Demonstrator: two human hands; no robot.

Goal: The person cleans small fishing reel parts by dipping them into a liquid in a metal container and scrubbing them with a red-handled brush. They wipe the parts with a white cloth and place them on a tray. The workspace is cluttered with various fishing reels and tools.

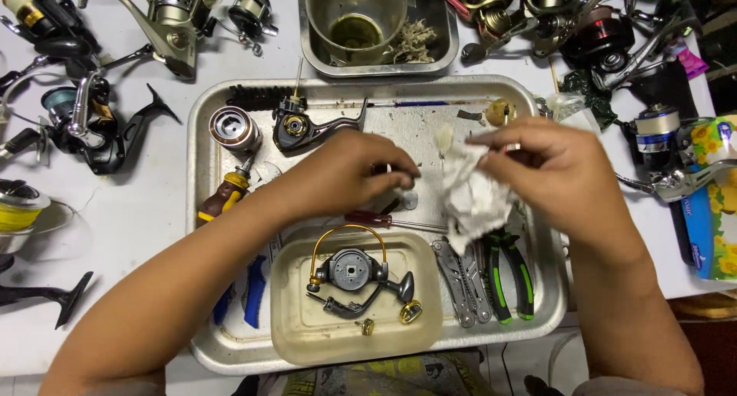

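A crumpled white tissue (470, 196) is pinched in the right hand (556, 173) over the tray (201, 212), some tiny part, too small to make out, is pinched by the left hand (349, 169) just beside it, so wiping looks midway, with rotor bits left soaking in the tub (288, 319) below.

We look straight down on a white bench (146, 212) under even, bright light that throws only soft shadows. At its near edge the top ends, and a strip of darker floor (710, 350) shows at the lower right, reddish brown. We see no walls or windows from this angle.
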